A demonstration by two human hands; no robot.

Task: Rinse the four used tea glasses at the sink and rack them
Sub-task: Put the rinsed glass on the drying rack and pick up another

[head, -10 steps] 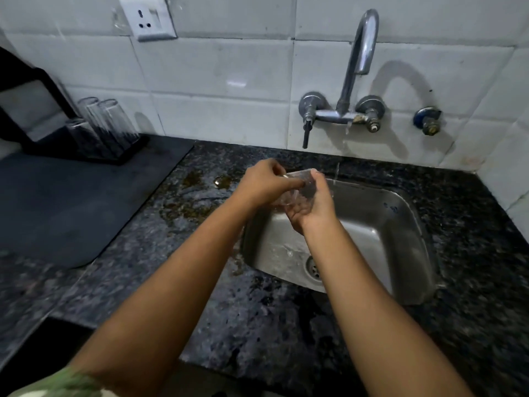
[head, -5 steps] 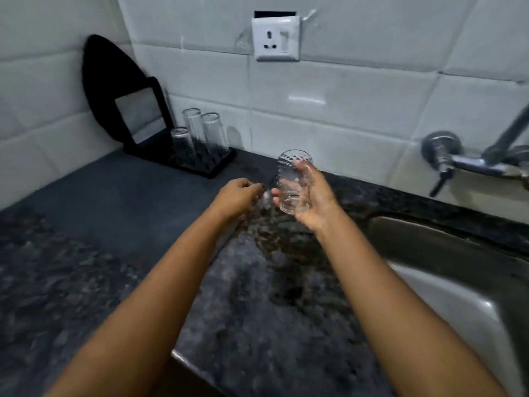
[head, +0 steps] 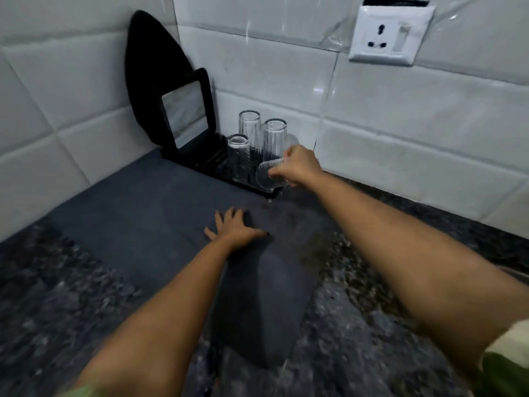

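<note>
No readable text or labels anywhere

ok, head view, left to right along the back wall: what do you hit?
black board → framed mirror → three racked glasses → right hand tipping the fourth glass onto the rack → wall socket.

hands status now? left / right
Left hand: open, flat on the dark grey counter mat, holding nothing.
Right hand: closed on a clear textured tea glass, at the black rack.
</note>
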